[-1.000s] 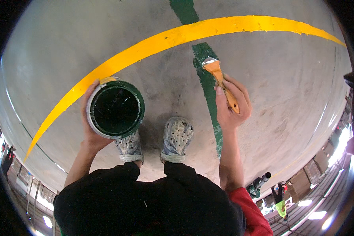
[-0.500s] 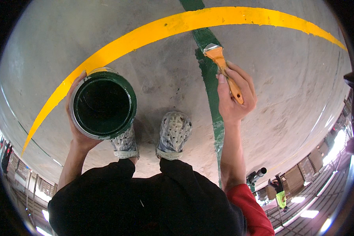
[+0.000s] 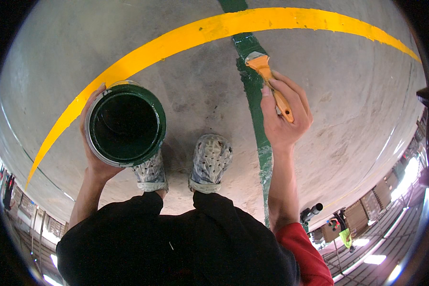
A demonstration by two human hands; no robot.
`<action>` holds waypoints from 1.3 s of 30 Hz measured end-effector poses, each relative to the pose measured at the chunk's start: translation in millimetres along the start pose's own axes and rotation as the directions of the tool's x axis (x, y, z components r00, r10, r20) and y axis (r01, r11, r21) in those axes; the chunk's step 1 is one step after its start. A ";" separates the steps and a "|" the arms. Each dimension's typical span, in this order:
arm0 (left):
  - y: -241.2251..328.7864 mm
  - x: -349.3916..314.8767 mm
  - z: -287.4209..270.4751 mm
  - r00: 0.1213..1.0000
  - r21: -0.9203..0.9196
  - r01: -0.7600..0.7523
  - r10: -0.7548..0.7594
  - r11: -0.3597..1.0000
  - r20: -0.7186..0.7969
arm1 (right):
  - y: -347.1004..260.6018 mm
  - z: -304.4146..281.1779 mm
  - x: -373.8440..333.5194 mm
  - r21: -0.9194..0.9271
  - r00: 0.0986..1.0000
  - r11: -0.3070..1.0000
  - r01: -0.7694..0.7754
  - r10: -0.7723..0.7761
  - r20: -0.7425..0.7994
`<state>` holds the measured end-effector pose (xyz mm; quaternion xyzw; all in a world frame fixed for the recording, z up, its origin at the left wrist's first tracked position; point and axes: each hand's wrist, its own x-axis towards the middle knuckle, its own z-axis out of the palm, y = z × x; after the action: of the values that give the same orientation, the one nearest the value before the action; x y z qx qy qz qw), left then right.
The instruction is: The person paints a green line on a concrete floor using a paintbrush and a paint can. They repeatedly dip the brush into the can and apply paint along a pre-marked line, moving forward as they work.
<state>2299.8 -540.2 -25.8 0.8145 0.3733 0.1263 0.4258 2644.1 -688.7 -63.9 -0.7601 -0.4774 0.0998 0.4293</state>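
Observation:
My left hand [image 3: 94,157] is wrapped round the side of an open paint can [image 3: 161,114], which has dark green paint inside and smeared over its rim. In my right hand [image 3: 288,117] is a paintbrush [image 3: 260,64] with an orange handle, pinched between thumb and fingers. The brush's metal-banded end points away from me and lies over a green painted stripe [image 3: 253,90]. Its bristles are hard to make out against the green. Near my feet the stripe looks patchy and worn; beyond the brush it is darker and glossier.
A wide yellow line [image 3: 186,38] curves across the grey floor [image 3: 195,81] and crosses the green stripe. My feet, in spattered perforated clogs [image 3: 212,159], stand left of the stripe. At the lower right edge, far off, a person in a bright yellow-green top [image 3: 345,236] shows.
My right hand and the brush have shifted very slightly, the brush head a touch left and away. The far person has changed posture. My left hand and the can have hardly moved.

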 end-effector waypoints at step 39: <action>-1.2 -2.4 -2.7 1.000 0.022 -0.011 0.011 1.000 0.011 | -48.1 -49.1 9.4 -0.138 0.951 0.978 -0.159 0.189 0.244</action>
<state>2296.1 -539.8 -24.8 0.8217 0.3681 0.1201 0.4182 2645.8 -700.0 4.5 -0.8038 -0.4649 0.2062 0.3086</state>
